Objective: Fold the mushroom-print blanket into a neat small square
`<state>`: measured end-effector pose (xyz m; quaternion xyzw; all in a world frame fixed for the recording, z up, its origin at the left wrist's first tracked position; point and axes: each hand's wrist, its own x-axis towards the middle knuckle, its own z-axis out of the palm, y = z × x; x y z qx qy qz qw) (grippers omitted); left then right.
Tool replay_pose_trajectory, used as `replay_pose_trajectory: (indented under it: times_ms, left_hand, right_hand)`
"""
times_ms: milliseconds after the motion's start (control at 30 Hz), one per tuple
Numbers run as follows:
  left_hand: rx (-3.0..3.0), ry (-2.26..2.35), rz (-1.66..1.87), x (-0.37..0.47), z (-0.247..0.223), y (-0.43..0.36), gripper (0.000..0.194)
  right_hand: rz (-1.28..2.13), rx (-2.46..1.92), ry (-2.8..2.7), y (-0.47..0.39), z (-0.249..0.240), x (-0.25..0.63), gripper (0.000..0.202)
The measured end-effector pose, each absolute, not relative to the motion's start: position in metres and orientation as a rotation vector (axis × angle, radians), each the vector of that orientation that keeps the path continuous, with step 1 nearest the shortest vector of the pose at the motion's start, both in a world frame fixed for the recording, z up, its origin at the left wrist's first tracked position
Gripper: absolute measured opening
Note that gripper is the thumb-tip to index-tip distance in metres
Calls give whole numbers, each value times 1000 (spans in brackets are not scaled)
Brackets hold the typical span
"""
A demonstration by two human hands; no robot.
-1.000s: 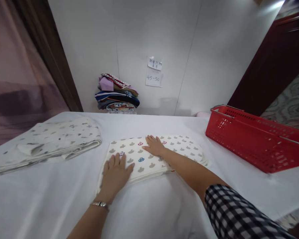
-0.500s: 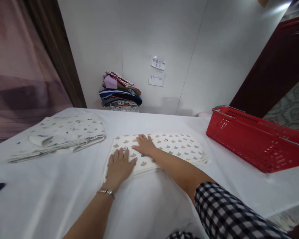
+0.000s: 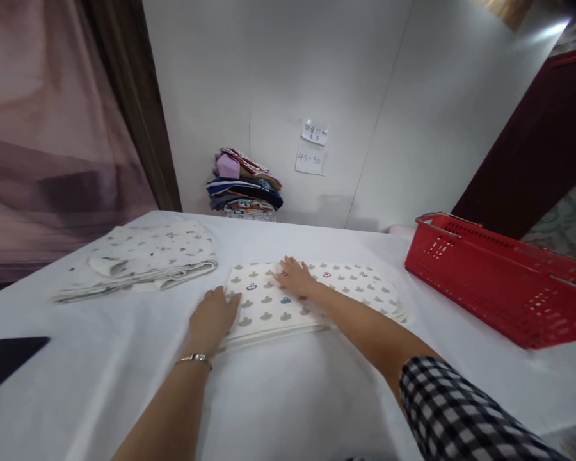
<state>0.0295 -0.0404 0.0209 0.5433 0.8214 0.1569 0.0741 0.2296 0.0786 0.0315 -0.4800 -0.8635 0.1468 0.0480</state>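
A white cloth (image 3: 269, 307) printed with grey shapes and a few coloured ones lies folded into a long flat rectangle on the white-covered table. My right hand (image 3: 295, 277) rests flat on its top, left of the middle, fingers spread. At the cloth's left edge is my left hand (image 3: 213, 318), thumb apart from the fingers and touching the cloth; the fingertips lie along the edge, and no fold shows pinched between them. Left of it lies a second white cloth (image 3: 158, 246) with small grey prints, loosely folded in layers.
A red plastic basket (image 3: 489, 275) with metal handles stands at the right. Folded fabrics (image 3: 244, 186) are piled against the back wall, beside two paper notes (image 3: 311, 159). A dark flat object (image 3: 12, 358) lies at the left front. A pink curtain (image 3: 52, 128) hangs at left.
My left hand has slid from the cloth's top to its left edge. My right hand stays flat on the cloth. The view has shifted left, showing more of the dark object.
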Motion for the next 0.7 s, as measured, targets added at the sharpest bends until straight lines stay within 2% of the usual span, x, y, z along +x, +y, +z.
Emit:
replay_pose_trajectory:
  times_ms: [200, 333, 533, 700]
  left_hand:
    - [1528, 2431, 401, 30, 21, -39, 56]
    - [1475, 2441, 361, 30, 24, -39, 53]
    - [1441, 2447, 433, 32, 27, -39, 57]
    - [1345, 2424, 548, 31, 29, -39, 66]
  right_hand:
    - [252, -1784, -2532, 82, 15, 282, 69]
    - [222, -1790, -2539, 85, 2, 290, 68]
    - [394, -1783, -2494, 85, 17, 291, 62]
    - [450, -1705, -2501, 52, 19, 297, 67]
